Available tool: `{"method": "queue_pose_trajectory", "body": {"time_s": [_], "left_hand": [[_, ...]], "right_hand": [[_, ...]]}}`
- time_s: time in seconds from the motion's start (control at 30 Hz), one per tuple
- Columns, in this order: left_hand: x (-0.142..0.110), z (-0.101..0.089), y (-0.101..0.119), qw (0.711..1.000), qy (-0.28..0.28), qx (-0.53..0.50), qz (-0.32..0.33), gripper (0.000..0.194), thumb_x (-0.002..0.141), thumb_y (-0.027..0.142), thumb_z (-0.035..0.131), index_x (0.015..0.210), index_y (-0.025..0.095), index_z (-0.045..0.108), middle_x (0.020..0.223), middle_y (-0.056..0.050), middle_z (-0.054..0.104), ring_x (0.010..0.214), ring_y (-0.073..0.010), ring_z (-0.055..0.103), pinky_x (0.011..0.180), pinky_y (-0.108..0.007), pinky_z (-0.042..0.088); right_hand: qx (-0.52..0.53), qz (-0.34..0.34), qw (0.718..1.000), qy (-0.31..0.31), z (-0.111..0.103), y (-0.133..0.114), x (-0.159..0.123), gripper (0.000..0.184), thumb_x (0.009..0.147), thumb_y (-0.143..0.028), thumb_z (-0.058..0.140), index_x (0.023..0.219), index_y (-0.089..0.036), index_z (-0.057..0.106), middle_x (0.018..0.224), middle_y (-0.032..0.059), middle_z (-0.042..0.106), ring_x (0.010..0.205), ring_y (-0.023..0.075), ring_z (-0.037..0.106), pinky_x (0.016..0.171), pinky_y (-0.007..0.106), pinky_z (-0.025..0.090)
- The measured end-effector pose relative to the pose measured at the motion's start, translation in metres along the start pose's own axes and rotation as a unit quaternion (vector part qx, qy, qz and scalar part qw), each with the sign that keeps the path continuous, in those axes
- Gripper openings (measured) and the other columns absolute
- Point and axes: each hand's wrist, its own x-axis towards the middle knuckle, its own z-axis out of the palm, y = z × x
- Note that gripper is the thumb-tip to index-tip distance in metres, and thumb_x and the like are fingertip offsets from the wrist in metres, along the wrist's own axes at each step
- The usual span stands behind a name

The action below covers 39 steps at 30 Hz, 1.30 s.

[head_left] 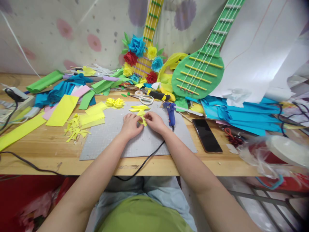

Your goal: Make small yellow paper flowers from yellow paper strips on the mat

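Observation:
My left hand (130,125) and my right hand (155,122) meet over a grey cutting mat (108,141), fingers pinched together on a small yellow paper piece (142,118) between them. Loose yellow strips (139,108) lie just beyond the hands. Two finished yellow paper flowers (115,102) sit at the mat's far left edge. A blue glue gun (171,111) stands right of my right hand, its black cord (145,162) running off the table's front edge.
Scissors (144,97), a black phone (207,135), yellow sheets (63,110) and scraps (74,129), blue paper (243,113) at right, a green paper guitar (200,72) and a flowered yellow guitar (145,58) at the back, a power strip (16,96) at left, a plastic bag (272,154).

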Motion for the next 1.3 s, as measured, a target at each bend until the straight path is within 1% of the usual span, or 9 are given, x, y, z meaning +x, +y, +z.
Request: {"method": "queue_pose_trajectory", "body": {"time_s": [0.27, 0.57, 0.73, 0.9, 1.03, 1.17, 1.23, 1.3], "left_hand": [[-0.0003, 0.0005, 0.0041, 1.000, 0.001, 0.000, -0.030, 0.020, 0.071, 0.033, 0.056, 0.087, 0.022, 0.062, 0.093, -0.005, 0.060, 0.101, -0.0254, 0.045, 0.089, -0.039, 0.031], [0.0009, 0.0027, 0.0067, 0.999, 0.005, 0.010, -0.050, 0.020, 0.073, 0.036, 0.055, 0.086, 0.023, 0.062, 0.092, -0.006, 0.060, 0.101, -0.0257, 0.045, 0.088, -0.039, 0.030], [0.0013, 0.0027, 0.0086, 0.998, 0.001, 0.013, -0.065, 0.022, 0.071, 0.039, 0.058, 0.087, 0.024, 0.062, 0.093, -0.006, 0.059, 0.102, -0.0261, 0.044, 0.090, -0.040, 0.029], [0.0003, 0.0014, 0.0088, 0.998, 0.004, 0.010, -0.055, 0.030, 0.069, 0.047, 0.059, 0.087, 0.023, 0.062, 0.094, -0.006, 0.059, 0.101, -0.0268, 0.044, 0.090, -0.041, 0.028], [0.0001, 0.0007, 0.0085, 0.998, 0.001, 0.014, -0.055, 0.023, 0.076, 0.041, 0.051, 0.087, 0.023, 0.062, 0.094, -0.007, 0.059, 0.101, -0.0264, 0.045, 0.089, -0.042, 0.029], [0.0013, 0.0023, 0.0078, 0.998, 0.003, 0.018, -0.061, 0.018, 0.075, 0.035, 0.053, 0.087, 0.024, 0.062, 0.094, -0.006, 0.059, 0.101, -0.0261, 0.045, 0.089, -0.042, 0.029], [0.0019, 0.0032, 0.0076, 0.998, 0.004, 0.016, -0.066, 0.018, 0.074, 0.035, 0.054, 0.086, 0.024, 0.062, 0.094, -0.006, 0.060, 0.101, -0.0264, 0.045, 0.089, -0.042, 0.029], [0.0021, 0.0039, 0.0075, 0.997, 0.003, 0.014, -0.070, 0.019, 0.074, 0.035, 0.053, 0.086, 0.024, 0.063, 0.094, -0.007, 0.060, 0.101, -0.0268, 0.044, 0.090, -0.042, 0.028]], "right_hand": [[0.000, 0.003, 1.000, 0.003, -0.0001, -0.0025, -0.0013, 0.016, 0.067, -0.008, 0.046, 0.078, -0.017, 0.054, 0.077, -0.0005, 0.053, 0.070, 0.0110, 0.051, 0.071, 0.026, 0.042], [-0.010, 0.000, 1.000, 0.008, 0.0007, -0.0010, -0.0008, 0.016, 0.068, -0.009, 0.047, 0.079, -0.017, 0.055, 0.077, -0.0008, 0.054, 0.070, 0.0106, 0.050, 0.072, 0.026, 0.042], [-0.016, 0.003, 1.000, 0.004, 0.0004, -0.0020, -0.0014, 0.018, 0.067, -0.009, 0.046, 0.079, -0.017, 0.056, 0.078, -0.0003, 0.054, 0.070, 0.0108, 0.051, 0.072, 0.026, 0.042], [-0.015, 0.006, 1.000, 0.004, -0.0001, -0.0029, -0.0017, 0.018, 0.067, -0.008, 0.046, 0.079, -0.017, 0.055, 0.079, -0.0001, 0.054, 0.071, 0.0110, 0.051, 0.072, 0.027, 0.043], [-0.013, 0.007, 1.000, 0.002, -0.0001, -0.0026, -0.0013, 0.017, 0.067, -0.009, 0.046, 0.079, -0.017, 0.055, 0.079, -0.0002, 0.054, 0.071, 0.0108, 0.051, 0.073, 0.027, 0.043], [-0.014, -0.005, 1.000, -0.005, 0.0002, -0.0018, -0.0015, 0.017, 0.068, -0.011, 0.047, 0.081, -0.017, 0.055, 0.079, 0.0003, 0.054, 0.070, 0.0108, 0.050, 0.072, 0.026, 0.043], [-0.015, -0.018, 1.000, -0.016, 0.0000, -0.0020, -0.0022, 0.021, 0.066, -0.011, 0.048, 0.085, -0.016, 0.055, 0.081, 0.0008, 0.054, 0.069, 0.0105, 0.050, 0.070, 0.026, 0.043], [-0.018, -0.029, 0.999, -0.034, -0.0008, -0.0031, -0.0035, 0.028, 0.065, -0.009, 0.048, 0.092, -0.015, 0.054, 0.085, 0.0017, 0.053, 0.068, 0.0098, 0.049, 0.070, 0.026, 0.043]]}}
